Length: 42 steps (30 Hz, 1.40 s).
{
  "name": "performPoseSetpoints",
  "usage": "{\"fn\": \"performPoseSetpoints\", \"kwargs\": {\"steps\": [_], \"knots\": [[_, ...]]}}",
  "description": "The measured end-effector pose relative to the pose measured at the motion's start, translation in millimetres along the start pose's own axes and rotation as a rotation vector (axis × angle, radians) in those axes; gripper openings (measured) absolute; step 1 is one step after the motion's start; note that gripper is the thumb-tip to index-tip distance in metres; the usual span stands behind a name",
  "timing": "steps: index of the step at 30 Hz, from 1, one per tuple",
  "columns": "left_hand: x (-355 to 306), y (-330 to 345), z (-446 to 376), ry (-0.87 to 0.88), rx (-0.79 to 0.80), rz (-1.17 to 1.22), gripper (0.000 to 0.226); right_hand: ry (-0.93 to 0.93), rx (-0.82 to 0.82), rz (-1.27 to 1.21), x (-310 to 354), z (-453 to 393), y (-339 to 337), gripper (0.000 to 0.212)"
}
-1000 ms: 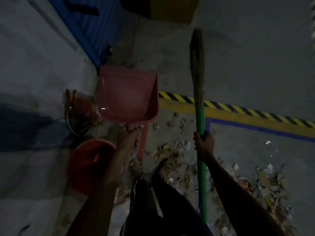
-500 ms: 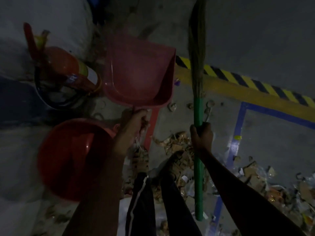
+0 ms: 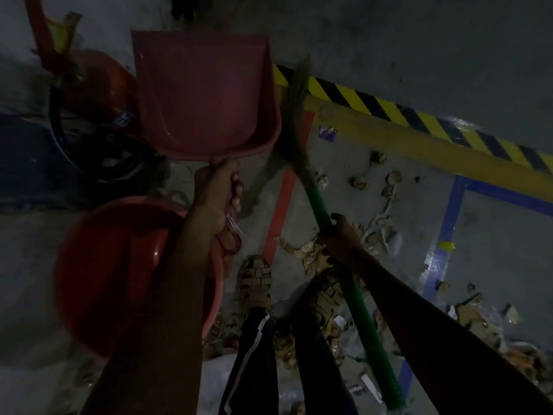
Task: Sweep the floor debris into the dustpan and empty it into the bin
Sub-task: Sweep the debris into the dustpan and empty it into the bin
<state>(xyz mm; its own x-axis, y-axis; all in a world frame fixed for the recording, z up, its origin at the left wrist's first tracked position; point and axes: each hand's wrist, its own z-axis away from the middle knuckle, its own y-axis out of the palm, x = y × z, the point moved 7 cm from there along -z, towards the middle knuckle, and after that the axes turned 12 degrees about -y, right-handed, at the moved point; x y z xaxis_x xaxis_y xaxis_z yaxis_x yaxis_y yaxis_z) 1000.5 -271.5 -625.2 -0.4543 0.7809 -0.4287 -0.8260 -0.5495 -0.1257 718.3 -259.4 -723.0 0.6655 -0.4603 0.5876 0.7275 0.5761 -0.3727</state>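
My left hand (image 3: 217,193) grips the handle of a pink dustpan (image 3: 203,94), held up in the air with its open scoop facing me and nothing visible in it. My right hand (image 3: 341,235) holds the green handle of a broom (image 3: 338,244); its grass bristles (image 3: 294,109) tilt up and to the left, touching the dustpan's right edge. A round red bin (image 3: 119,271) stands on the floor below my left forearm. Paper and leaf debris (image 3: 311,256) lies scattered around my feet and off to the right (image 3: 478,322).
A red fire extinguisher (image 3: 101,85) with a black hose lies against the wall at upper left. Yellow-black hazard tape (image 3: 419,118), a red strip (image 3: 281,199) and blue floor lines (image 3: 443,235) cross the grey concrete. My sandalled feet (image 3: 257,280) stand among the litter.
The broom has tilted from upright to leaning left, its bristles now against the dustpan's edge. The view has shifted down toward the bin and my feet.
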Motion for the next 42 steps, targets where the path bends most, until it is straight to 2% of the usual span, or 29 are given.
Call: {"fn": "performPoseSetpoints", "kwargs": {"steps": [3, 6, 10, 12, 16, 20, 23, 26, 29, 34, 38, 42], "knots": [[-3, -7, -2, 0.005, -0.020, -0.004, 0.037, 0.112, -0.027, 0.087, -10, 0, -13, 0.050], [-11, -16, -3, 0.038, -0.047, -0.031, 0.036, 0.119, -0.068, 0.171, -18, 6, -34, 0.031], [-30, -26, -4, 0.086, -0.051, -0.012, 0.035, 0.161, -0.138, 0.205, -29, 15, -51, 0.027], [-38, -31, -5, 0.103, -0.055, 0.015, 0.036, 0.135, -0.186, 0.221, -26, 20, -50, 0.024], [-44, -40, -3, 0.074, -0.057, 0.027, 0.033, -0.054, -0.278, 0.117, 2, 31, -25, 0.025], [-42, -54, -6, 0.050, -0.061, -0.006, 0.032, -0.223, -0.186, 0.047, 47, 29, 18, 0.042], [-37, -63, -9, 0.053, -0.080, 0.001, 0.034, -0.261, -0.025, 0.060, 69, 11, 51, 0.038], [-35, -68, -13, 0.086, -0.117, 0.072, 0.034, -0.208, 0.102, 0.093, 82, -15, 72, 0.032], [-33, -71, -19, 0.117, -0.159, 0.112, 0.033, -0.127, 0.133, 0.136, 85, -37, 74, 0.031], [-36, -72, -29, 0.195, -0.157, 0.080, 0.033, 0.044, -0.012, 0.080, 51, -48, 45, 0.028], [-42, -65, -31, 0.229, -0.147, 0.050, 0.032, 0.113, -0.119, 0.066, 23, -45, 13, 0.028], [-43, -48, -30, 0.220, -0.118, -0.011, 0.032, 0.177, -0.225, -0.053, -11, -38, -13, 0.033]]}}
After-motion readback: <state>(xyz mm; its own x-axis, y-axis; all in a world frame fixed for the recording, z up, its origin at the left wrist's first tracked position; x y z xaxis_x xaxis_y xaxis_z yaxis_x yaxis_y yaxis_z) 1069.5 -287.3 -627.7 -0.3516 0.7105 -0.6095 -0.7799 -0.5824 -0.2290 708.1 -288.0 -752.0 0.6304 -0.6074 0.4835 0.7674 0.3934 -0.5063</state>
